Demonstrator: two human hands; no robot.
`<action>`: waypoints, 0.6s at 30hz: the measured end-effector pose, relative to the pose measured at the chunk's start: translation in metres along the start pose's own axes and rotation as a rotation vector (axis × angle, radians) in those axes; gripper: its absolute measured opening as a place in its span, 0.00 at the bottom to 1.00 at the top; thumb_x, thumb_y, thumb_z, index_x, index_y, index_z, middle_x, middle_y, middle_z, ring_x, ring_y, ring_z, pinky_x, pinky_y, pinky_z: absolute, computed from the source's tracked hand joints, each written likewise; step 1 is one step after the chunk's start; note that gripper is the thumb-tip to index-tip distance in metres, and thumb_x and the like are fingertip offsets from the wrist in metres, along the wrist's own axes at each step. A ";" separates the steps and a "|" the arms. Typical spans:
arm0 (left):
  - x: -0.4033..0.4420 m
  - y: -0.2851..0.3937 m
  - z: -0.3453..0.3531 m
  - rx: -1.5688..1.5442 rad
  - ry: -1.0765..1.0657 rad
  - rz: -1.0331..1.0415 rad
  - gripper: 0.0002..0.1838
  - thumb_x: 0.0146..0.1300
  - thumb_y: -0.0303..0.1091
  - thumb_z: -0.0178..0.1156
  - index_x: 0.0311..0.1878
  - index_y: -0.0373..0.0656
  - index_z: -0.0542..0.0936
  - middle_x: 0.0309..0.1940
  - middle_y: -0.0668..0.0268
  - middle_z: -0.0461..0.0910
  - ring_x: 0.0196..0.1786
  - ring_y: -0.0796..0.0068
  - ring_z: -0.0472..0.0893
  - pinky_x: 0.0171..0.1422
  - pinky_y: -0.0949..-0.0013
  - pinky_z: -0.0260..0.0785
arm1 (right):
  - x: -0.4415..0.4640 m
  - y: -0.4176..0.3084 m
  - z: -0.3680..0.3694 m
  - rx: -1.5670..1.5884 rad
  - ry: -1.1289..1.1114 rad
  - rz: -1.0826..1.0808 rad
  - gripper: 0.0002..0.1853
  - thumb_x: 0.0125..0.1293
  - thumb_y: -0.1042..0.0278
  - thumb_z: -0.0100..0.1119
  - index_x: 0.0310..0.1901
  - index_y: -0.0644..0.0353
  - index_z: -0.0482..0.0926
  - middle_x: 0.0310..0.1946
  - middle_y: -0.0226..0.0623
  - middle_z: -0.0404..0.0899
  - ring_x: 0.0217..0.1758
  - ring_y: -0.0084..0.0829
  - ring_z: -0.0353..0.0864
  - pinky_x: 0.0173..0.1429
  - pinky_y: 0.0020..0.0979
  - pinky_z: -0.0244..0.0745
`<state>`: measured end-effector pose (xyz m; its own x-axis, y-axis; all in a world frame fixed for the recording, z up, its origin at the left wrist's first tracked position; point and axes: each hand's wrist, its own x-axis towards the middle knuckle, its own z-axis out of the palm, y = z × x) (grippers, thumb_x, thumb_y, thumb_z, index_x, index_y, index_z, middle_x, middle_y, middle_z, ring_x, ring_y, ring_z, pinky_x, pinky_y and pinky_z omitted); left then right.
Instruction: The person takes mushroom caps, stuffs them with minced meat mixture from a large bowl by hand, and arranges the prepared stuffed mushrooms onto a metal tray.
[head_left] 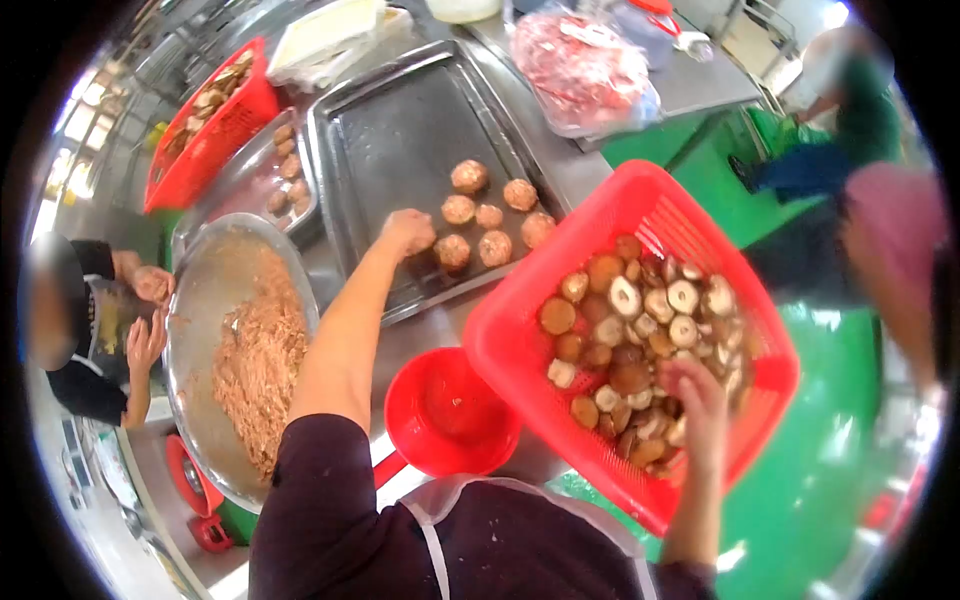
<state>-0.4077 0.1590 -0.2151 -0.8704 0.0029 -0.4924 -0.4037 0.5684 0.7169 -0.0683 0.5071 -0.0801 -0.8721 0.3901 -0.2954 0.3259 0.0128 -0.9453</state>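
Note:
My left hand [408, 232] is over the large metal tray [385, 150], its fingers curled in beside several round meat-topped pieces [453, 252]. What those fingers hold, if anything, is hidden. In the red plastic basket [640, 180], my right hand [697, 390] reaches down into a heap of mushroom caps [628, 377], fingers bent onto one at the heap's middle. Some caps show brown tops, others pale undersides. To the left of my left arm stands a big metal bowl [195, 330] with minced meat mixture [262, 370] in it.
A red dipper [450, 412] sits between my arms. Behind are a smaller tray [235, 190] with more pieces, another red mushroom basket [255, 105] and bagged meat [580, 70]. A co-worker's hands [148, 310] are at the bowl's left rim. Other people stand at right.

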 end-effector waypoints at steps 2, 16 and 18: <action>0.046 -0.044 -0.008 -0.211 -0.102 0.058 0.17 0.57 0.46 0.57 0.38 0.39 0.81 0.28 0.56 0.81 0.31 0.64 0.81 0.39 0.63 0.73 | -0.004 -0.009 0.006 -0.011 -0.006 0.010 0.13 0.65 0.78 0.47 0.49 0.68 0.74 0.44 0.36 0.78 0.46 0.24 0.75 0.54 0.24 0.67; -0.159 0.052 0.144 1.092 -0.397 1.331 0.10 0.56 0.31 0.52 0.41 0.46 0.76 0.39 0.64 0.72 0.40 0.60 0.75 0.43 0.63 0.74 | -0.053 -0.004 0.021 0.110 -0.018 -0.116 0.11 0.66 0.75 0.48 0.48 0.67 0.74 0.43 0.34 0.78 0.47 0.22 0.75 0.55 0.25 0.69; -0.157 0.037 0.167 1.230 -0.315 1.344 0.11 0.56 0.31 0.52 0.43 0.47 0.74 0.42 0.63 0.69 0.40 0.58 0.75 0.41 0.63 0.75 | -0.064 0.001 0.021 0.076 -0.028 -0.120 0.11 0.67 0.76 0.47 0.48 0.68 0.73 0.43 0.34 0.77 0.47 0.23 0.75 0.54 0.25 0.70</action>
<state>-0.2391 0.3164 -0.1940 -0.2565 0.9578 -0.1299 0.9657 0.2596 0.0071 -0.0199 0.4628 -0.0653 -0.9133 0.3642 -0.1823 0.1908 -0.0128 -0.9815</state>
